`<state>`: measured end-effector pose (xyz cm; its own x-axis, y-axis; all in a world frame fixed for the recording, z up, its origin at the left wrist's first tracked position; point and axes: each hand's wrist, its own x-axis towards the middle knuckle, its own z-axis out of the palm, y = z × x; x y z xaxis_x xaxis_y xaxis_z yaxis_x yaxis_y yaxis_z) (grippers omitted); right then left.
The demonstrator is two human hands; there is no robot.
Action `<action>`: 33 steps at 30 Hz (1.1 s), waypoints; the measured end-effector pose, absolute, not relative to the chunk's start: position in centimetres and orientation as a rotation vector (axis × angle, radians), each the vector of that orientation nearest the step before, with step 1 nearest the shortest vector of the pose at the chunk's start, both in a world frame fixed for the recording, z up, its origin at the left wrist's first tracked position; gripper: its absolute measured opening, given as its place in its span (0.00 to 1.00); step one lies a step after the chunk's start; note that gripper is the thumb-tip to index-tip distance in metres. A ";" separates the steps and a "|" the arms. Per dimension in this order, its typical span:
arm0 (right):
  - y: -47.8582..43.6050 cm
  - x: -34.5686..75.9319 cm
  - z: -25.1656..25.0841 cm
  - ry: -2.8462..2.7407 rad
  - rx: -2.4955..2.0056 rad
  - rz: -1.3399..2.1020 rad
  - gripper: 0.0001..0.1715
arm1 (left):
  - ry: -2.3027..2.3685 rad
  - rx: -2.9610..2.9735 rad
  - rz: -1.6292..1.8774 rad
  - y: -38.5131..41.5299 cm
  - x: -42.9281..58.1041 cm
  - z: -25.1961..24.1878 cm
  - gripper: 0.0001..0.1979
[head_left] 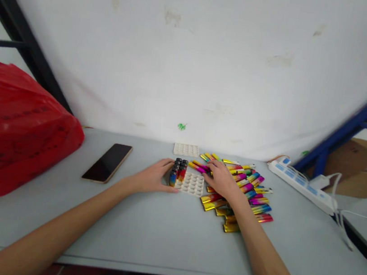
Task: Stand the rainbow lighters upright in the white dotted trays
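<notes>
A white tray [193,184] with round holes lies in the middle of the grey table. Several colourful lighters [178,169] stand upright in its left columns. My left hand [153,177] rests against the tray's left side, fingers curled round its edge and the standing lighters. To the right lies a loose pile of shiny multicoloured lighters [251,190]. My right hand [221,178] lies on top of that pile, fingers bent down onto the lighters near the tray's far right corner; whether it grips one is hidden.
A second white tray [186,149] lies further back near the wall. A dark phone [107,162] lies to the left, beside a big red plastic bag [14,129]. A white power strip [301,186] with cables runs along the right side.
</notes>
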<state>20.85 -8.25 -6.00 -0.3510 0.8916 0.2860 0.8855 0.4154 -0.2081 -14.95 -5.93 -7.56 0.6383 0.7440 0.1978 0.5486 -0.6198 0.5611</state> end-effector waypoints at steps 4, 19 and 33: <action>-8.3 22.1 -6.0 -2.243 -1.473 0.149 0.05 | 0.996 2.432 0.575 -5.8 -15.0 -7.7 0.59; -9.9 18.8 -3.3 -1.141 -0.970 1.060 0.44 | 0.977 2.464 0.611 -5.8 -15.1 -7.8 0.56; -11.8 14.4 -3.2 -1.193 -1.328 1.139 0.48 | 0.994 2.414 0.636 -5.7 -15.0 -7.9 0.57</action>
<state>14.41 -11.85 -3.24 0.0778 0.9965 -0.0316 0.0781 -0.0377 -0.9962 -15.00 -5.73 -7.95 0.6340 0.7347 0.2413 0.5268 -0.6387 0.5608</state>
